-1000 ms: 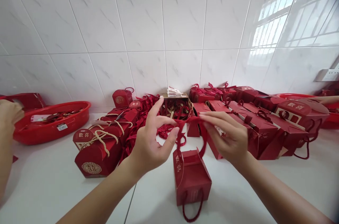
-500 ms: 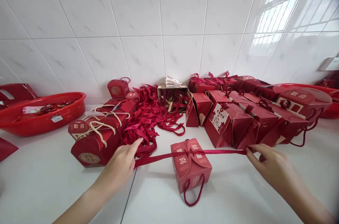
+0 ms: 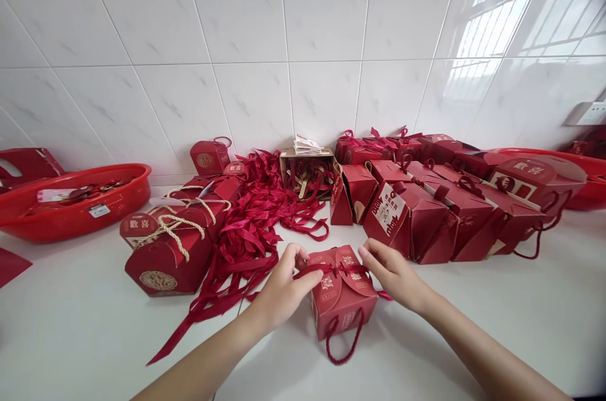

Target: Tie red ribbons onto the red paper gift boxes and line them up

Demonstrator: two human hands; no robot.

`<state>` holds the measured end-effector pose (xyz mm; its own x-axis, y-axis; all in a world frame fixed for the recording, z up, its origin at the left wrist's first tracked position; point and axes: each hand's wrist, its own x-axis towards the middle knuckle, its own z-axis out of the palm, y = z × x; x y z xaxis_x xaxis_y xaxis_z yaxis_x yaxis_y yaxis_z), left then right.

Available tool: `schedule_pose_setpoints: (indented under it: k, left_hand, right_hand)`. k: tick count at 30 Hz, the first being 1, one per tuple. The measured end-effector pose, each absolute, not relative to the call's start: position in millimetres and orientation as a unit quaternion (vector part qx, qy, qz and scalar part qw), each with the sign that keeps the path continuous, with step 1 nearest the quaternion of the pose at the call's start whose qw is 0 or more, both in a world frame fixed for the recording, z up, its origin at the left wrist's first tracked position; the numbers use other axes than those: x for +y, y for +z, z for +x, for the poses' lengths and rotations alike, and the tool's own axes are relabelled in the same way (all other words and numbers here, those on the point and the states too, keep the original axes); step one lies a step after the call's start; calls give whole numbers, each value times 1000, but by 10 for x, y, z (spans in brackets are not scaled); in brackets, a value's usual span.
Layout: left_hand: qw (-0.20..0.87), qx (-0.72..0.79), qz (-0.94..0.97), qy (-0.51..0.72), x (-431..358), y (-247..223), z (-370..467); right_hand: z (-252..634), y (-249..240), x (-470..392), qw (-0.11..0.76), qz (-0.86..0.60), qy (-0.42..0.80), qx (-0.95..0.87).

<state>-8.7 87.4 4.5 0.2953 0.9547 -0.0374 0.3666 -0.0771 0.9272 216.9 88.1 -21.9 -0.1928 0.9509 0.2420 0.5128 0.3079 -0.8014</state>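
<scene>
A small red box (image 3: 343, 300) with gold lettering and a dark red rope handle stands on the white table. A red ribbon (image 3: 353, 268) runs across its top through the middle of the flaps. My left hand (image 3: 288, 281) is at the box's left edge, thumb and fingers closed on the ribbon. My right hand (image 3: 395, 271) is at the right edge, fingers close together over the ribbon, whose end shows below them. Left of the box lies a heap of loose red ribbons (image 3: 246, 224), one long end trailing toward the front.
Red boxes with cream cords (image 3: 173, 262) stand at the left, rows of red boxes (image 3: 433, 224) at the right. Behind are an open carton (image 3: 287, 175), a red basin (image 3: 104, 215) at far left, another basin (image 3: 596, 192) at far right, and the tiled wall.
Both hands have moved inward to the box's sides from the ribbon's outstretched ends. The ribbon is no longer stretched taut sideways, and a long ribbon end now lies at the front left.
</scene>
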Motion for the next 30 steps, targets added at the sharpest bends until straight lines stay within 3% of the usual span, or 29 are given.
schedule_pose_setpoints:
  k: [9, 18, 25, 30]
  left_hand:
    - [525, 475, 634, 310, 924, -48, -100]
    - [356, 504, 743, 260, 965, 98, -299]
    - [483, 467, 739, 48, 1300, 304, -574]
    - [575, 361, 734, -19, 1299, 394, -478]
  right_hand:
    - [1990, -248, 760, 374, -499, 355, -697]
    - [2281, -175, 787, 381, -472, 189, -772]
    - [2445, -143, 725, 333, -409, 78, -846]
    - [2307, -260, 839, 424, -458, -52, -780]
